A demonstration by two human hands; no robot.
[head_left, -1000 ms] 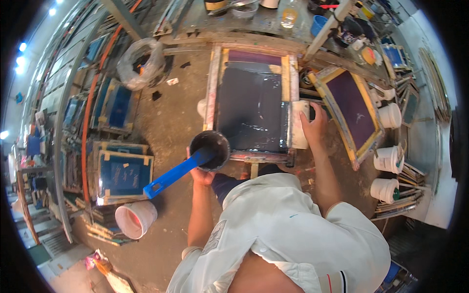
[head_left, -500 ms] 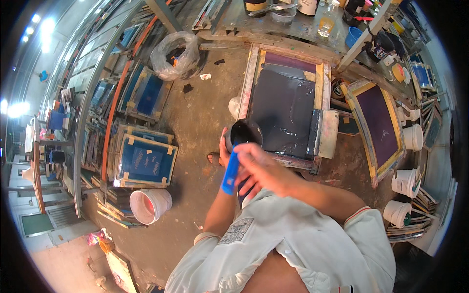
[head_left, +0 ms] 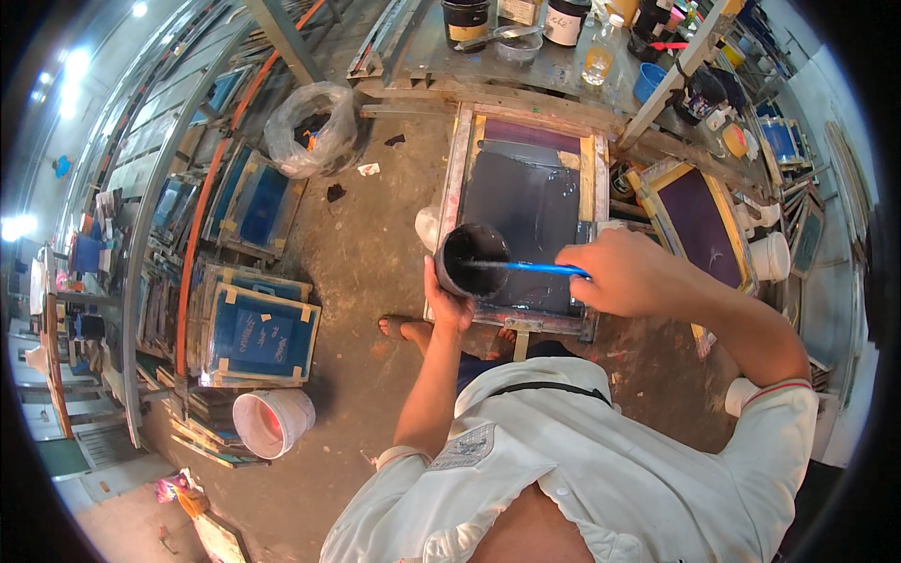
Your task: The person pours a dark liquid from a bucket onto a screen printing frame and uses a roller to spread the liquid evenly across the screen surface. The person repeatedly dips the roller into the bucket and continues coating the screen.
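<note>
A dark round pot (head_left: 505, 246) is tilted toward me over the near left corner of a screen-printing frame (head_left: 601, 174). My left hand (head_left: 447, 305) is closed around its near left side. In my right hand (head_left: 615, 272) is the blue handle of a spatula-like tool (head_left: 549, 268), gripped in a fist. The tool lies nearly level across the pot's mouth, its dark thin end inside; the very tip is hard to make out. Below, the frame's mesh carries a dark grey wet-looking coat (head_left: 521, 192), with a purple strip bare at the far end.
A bench (head_left: 535, 70) at the far side bears pots, a bottle (head_left: 598, 61) and a blue tub (head_left: 649, 83). Another purple screen (head_left: 699, 220) leans at the right. To the left stand blue screens (head_left: 263, 328), a white bucket (head_left: 272, 422) and a plastic bag (head_left: 310, 141).
My right hand has moved to the right, away from my left forearm. The blue handle has swung from pointing toward me to pointing right. My left hand still holds the pot.
</note>
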